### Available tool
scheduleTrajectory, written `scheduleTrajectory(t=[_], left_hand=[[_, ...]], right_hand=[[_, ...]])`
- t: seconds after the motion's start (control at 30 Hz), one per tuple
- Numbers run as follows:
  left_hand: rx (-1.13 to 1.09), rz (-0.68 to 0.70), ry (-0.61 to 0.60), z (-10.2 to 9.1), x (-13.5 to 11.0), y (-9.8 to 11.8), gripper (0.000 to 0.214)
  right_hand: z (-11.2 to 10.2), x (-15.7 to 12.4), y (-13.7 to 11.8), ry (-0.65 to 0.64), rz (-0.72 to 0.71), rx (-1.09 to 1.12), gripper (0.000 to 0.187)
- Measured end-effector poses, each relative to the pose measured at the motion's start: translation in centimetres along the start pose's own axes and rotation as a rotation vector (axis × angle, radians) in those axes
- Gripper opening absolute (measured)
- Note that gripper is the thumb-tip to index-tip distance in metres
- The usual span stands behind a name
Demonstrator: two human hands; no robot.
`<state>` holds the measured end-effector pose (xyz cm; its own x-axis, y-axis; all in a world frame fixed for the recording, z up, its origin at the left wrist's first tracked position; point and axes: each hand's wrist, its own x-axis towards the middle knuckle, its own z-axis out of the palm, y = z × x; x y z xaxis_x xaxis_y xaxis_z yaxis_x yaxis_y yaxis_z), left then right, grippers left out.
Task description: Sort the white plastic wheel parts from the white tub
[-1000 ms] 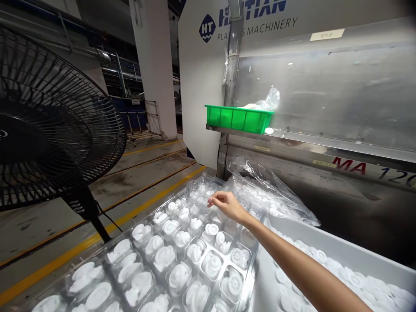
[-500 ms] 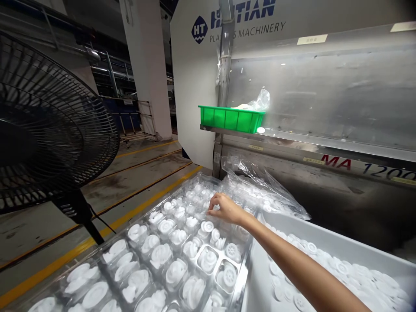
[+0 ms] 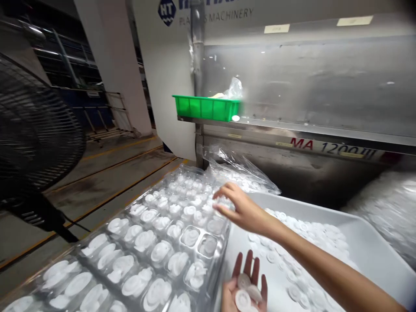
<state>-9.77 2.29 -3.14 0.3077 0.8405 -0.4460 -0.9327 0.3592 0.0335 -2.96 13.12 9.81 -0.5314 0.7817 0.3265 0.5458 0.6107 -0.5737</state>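
My left hand (image 3: 243, 288) is palm up at the bottom, its fingers slightly spread. Several small round white plastic discs (image 3: 242, 299) rest in its palm. Reaching in from the right, my right hand (image 3: 238, 208) is above the near-right edge of the clear compartment tray (image 3: 212, 271). Its thumb and fingers are apart, and nothing shows between them. White round parts (image 3: 157, 294) fill many of the tray's pockets. To the right, a large white bin (image 3: 312, 203) holds many loose white discs (image 3: 305, 242).
A clear plastic bag (image 3: 240, 173) lies behind the tray. On the machine's ledge stands a green bin (image 3: 204, 108). A black fan (image 3: 39, 125) is at the left, and a plastic-wrapped pile (image 3: 386, 216) sits at the far right.
The view has swung to the right. My left hand has come into view with white discs in its palm. My right hand's fingers have spread from a near pinch.
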Motion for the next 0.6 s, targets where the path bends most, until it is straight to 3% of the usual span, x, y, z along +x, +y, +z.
scheduleTrajectory(t=[0.1,0.17,0.23,0.4,0.6], left_hand=[[0.046,-0.022,-0.019,0.3,-0.6,-0.6,0.031],[0.099,-0.051,-0.045,0.6,-1.1,-1.0,0.032],[0.154,-0.082,-0.079,1.0,-1.5,-1.5,0.035],[0.284,-0.151,-0.113,1.6,-1.8,-2.8,0.041],[0.381,-0.248,-0.217,1.5,-1.9,-4.0,0.040]], right_hand=[[-2.5,-8.3,-1.2,-0.159,0.029,0.041,0.026],[-2.3,-12.8,-1.3,-0.235,0.127,0.048,0.029],[-1.3,-15.7,-0.9,-0.188,0.231,0.048,0.022],[0.2,-18.2,0.0,-0.035,0.360,0.100,0.023],[-1.4,-19.9,-0.2,0.066,0.408,0.136,0.025]])
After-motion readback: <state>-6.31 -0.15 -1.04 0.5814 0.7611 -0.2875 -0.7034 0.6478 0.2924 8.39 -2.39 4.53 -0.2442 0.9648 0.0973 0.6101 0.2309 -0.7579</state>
